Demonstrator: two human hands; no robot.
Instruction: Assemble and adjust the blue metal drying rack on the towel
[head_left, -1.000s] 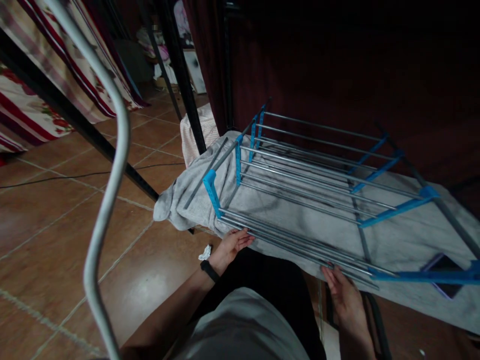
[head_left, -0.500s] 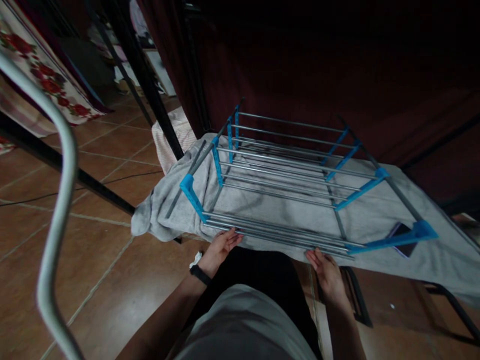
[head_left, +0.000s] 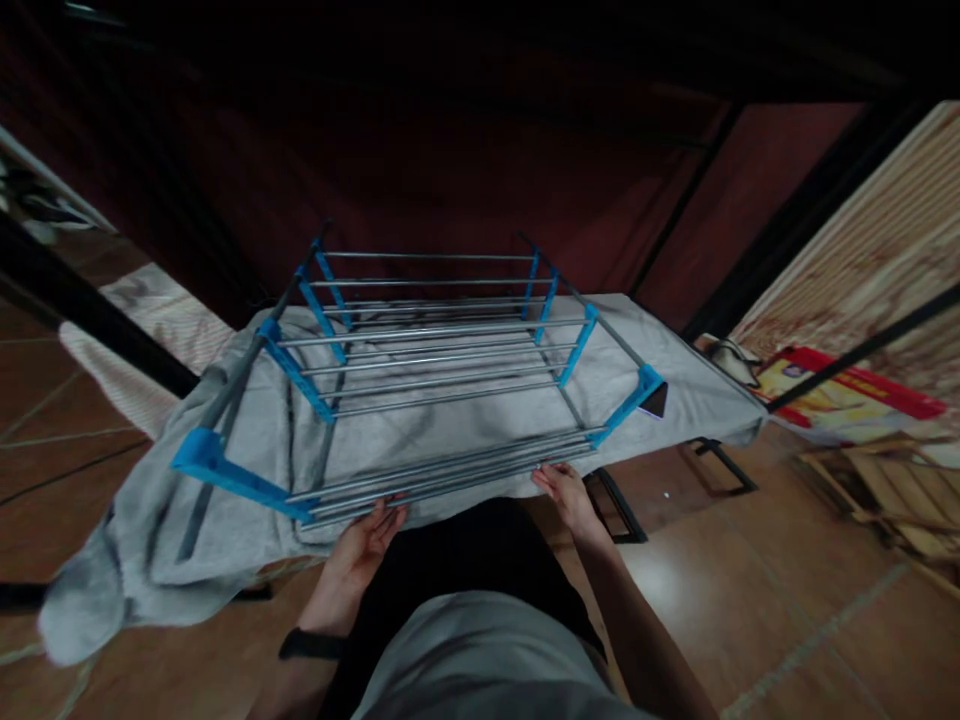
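A clothes drying rack (head_left: 435,332) with metal rods and blue plastic joints stands across a grey blanket (head_left: 450,410) in front of me. Its nearest rods lie low along the blanket's front edge. Near the left end of these rods, my left hand (head_left: 367,540), with a dark band on its wrist, has its fingers closed at the frontmost rod. Toward the right end, my right hand (head_left: 564,493) grips the same rod with thumb and fingers. A dark phone (head_left: 655,400) rests on the blanket by the rack's right front blue joint, which partly covers it.
A dark red curtain (head_left: 435,170) hangs right behind the rack. Black metal legs (head_left: 619,510) show under the blanketed surface. On the right are a red and yellow package (head_left: 847,385) and a wooden crate (head_left: 892,490) on the tiled floor. A striped cloth (head_left: 161,320) lies at left.
My view has swung to the right, so the rack appears further left and the package and crate have come into sight. Both hands stay at the rack's front rod.
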